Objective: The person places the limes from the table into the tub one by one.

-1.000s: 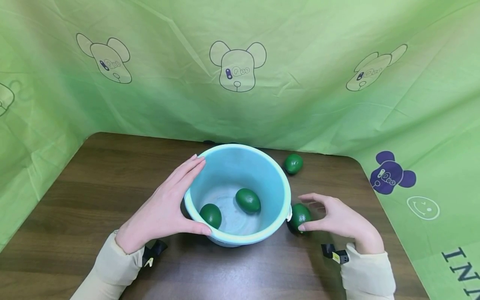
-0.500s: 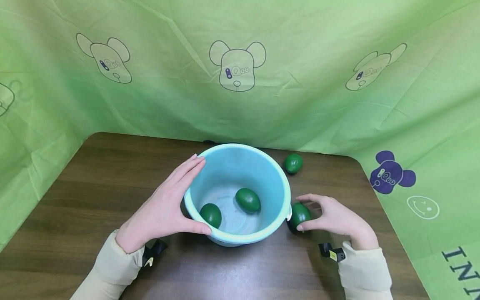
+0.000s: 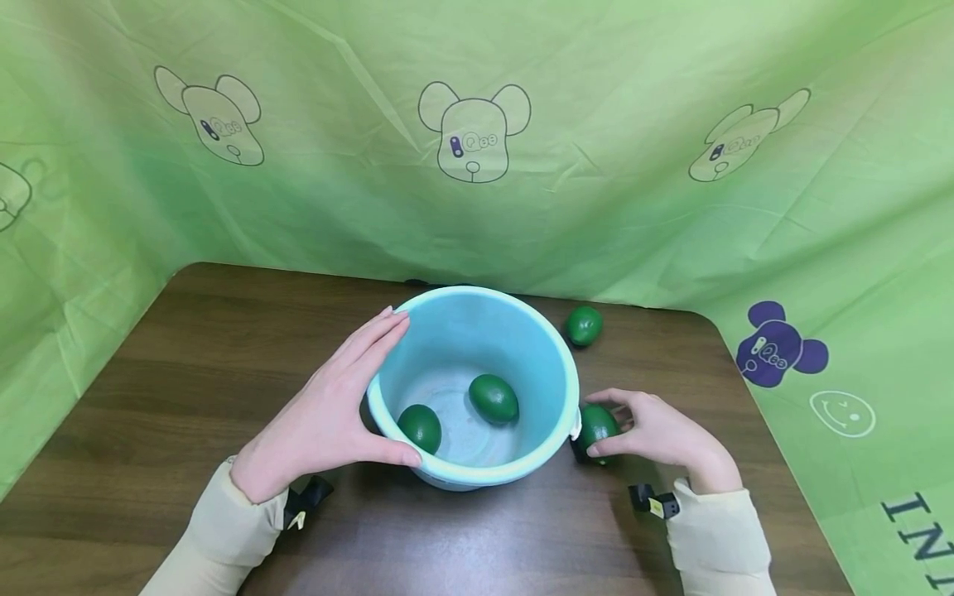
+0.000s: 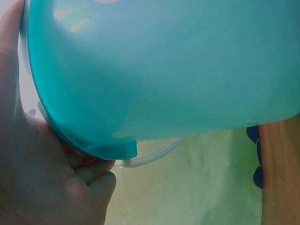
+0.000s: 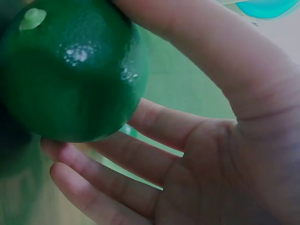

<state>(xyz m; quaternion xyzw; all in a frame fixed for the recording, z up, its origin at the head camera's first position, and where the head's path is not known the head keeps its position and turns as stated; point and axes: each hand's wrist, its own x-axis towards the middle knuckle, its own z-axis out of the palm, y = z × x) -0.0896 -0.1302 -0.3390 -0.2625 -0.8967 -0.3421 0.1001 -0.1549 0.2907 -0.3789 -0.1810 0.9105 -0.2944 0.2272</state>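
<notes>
A light blue bucket [image 3: 566,356] stands upright on the table, with two limes, one lime [image 3: 493,399] near its middle and another lime [image 3: 420,428] by its near left wall. My left hand [image 3: 328,414] holds the bucket's left rim, thumb toward the near side and fingers toward the far side. Right of the bucket, my right hand [image 3: 659,430] curves its thumb and fingers around a third lime [image 5: 75,75], which sits on the table. In the right wrist view the thumb touches this lime's upper side and the fingers reach behind it.
A further lime [image 3: 584,325] lies on the table beyond the bucket's right side. The brown wooden table [image 3: 224,356] meets a green printed cloth [image 3: 335,207] at its back and sides. A white handle [image 4: 157,153] hangs at the bucket's rim.
My right hand has shifted slightly left, closing in around the lime beside the bucket. The left hand, the bucket and the limes keep their places.
</notes>
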